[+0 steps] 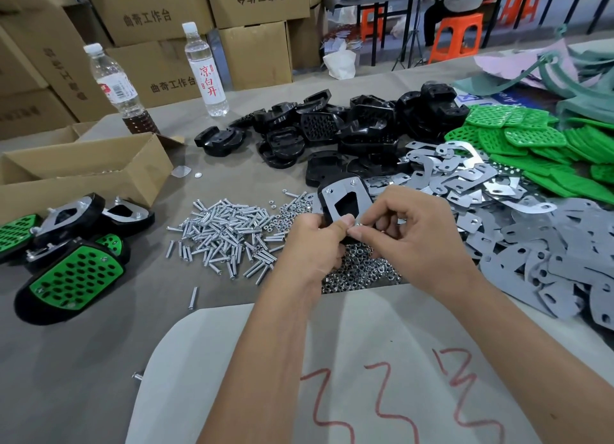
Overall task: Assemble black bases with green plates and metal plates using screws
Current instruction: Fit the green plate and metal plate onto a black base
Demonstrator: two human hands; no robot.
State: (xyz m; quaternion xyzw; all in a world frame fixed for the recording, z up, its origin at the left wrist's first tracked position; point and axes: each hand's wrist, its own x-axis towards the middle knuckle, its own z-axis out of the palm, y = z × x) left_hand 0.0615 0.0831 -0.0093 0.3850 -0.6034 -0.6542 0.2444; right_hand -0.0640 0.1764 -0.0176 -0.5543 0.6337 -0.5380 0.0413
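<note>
While both forearms reach forward over the table [83,360], my left hand [312,244] grips the near edge of a black base [344,197], fingers curled under it and thumb on top. A metal plate [339,199] lies flat on that base, its cut-out showing black beneath. My right hand [412,231] pinches a small bright part between thumb and forefinger at the base's near end; whether it is a nut or a screw head I cannot tell. The held base sits above the nut pile [358,270], just right of the loose screws [226,234].

Counts: two water bottles [206,68] stand at the far left. Four or five finished assemblies [73,277] lie at the left edge, overlapping, so the exact figure is uncertain. One open carton [86,171] sits behind them. One stray screw [193,297] lies alone near the paper sheet [365,360]. Spare black bases [332,124], green plates [531,141] and grey metal plates [531,244] are heaped beyond counting.
</note>
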